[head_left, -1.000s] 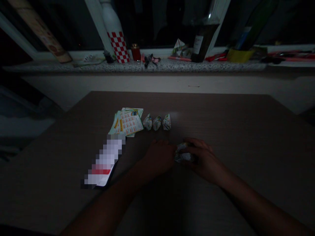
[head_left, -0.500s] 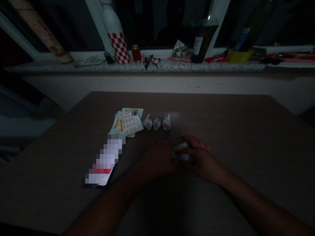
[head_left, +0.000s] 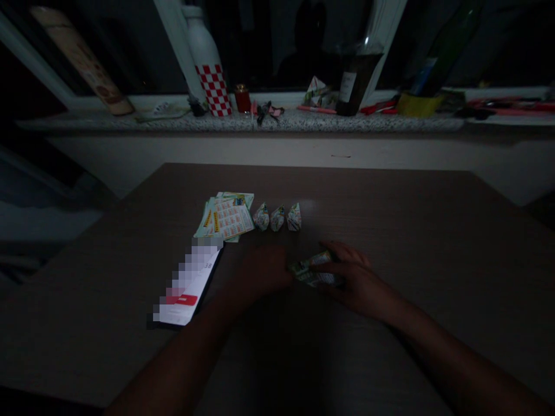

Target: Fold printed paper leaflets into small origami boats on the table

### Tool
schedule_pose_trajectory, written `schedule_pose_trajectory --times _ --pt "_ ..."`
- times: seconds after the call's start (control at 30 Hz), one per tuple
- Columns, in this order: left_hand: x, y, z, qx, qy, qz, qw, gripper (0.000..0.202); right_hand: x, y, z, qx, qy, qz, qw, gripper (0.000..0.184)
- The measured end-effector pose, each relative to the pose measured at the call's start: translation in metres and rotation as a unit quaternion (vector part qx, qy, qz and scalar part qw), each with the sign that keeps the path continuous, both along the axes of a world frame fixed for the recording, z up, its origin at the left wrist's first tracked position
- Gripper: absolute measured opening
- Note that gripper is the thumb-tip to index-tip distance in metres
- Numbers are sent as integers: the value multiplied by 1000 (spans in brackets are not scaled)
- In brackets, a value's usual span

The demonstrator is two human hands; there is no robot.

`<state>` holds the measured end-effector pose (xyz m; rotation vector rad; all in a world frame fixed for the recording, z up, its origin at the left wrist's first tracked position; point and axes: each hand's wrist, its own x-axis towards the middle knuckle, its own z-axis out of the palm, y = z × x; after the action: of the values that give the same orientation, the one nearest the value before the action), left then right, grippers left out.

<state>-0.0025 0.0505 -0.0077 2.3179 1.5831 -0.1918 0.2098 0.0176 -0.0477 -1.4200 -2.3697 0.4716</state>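
A small folded piece of printed paper (head_left: 306,270) lies on the table under my right hand (head_left: 353,277), whose fingers press and grip its right part. My left hand (head_left: 266,268) is just left of the paper, near its left tip; it is dark and blurred, so its fingers cannot be made out. Beyond my hands stand three small folded paper shapes (head_left: 277,218) in a row. To their left is a fanned pile of printed paper sheets (head_left: 229,218). A phone (head_left: 197,283) with a lit, partly pixelated screen lies left of my left hand.
All this rests on a brown wooden table (head_left: 411,231) in dim light. Behind it runs a stone windowsill (head_left: 173,122) holding a red-checked white bottle (head_left: 214,86), a small red jar (head_left: 242,99), a dark pot (head_left: 351,86) and a green bottle (head_left: 451,46).
My left hand has moved left, off the folded paper, uncovering its left end. My right hand stays on the paper. The view has shifted slightly.
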Motion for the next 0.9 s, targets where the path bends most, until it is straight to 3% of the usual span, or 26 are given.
schedule_pose_trajectory --times 0.23,0.47,0.67,0.9 --pt "-9 -3 -9 53 -95 -43 993 10 9 -1 3 -5 2 63 998 51" --pt "-4 -16 -11 91 -189 -134 969 20 6 2 2 46 99 85 990 21" --pt "1 -18 -12 155 -235 -178 943 16 0 0 11 131 211 115 962 16" --pt "5 -29 -2 232 -286 -197 909 15 1 -10 20 235 200 132 942 20"
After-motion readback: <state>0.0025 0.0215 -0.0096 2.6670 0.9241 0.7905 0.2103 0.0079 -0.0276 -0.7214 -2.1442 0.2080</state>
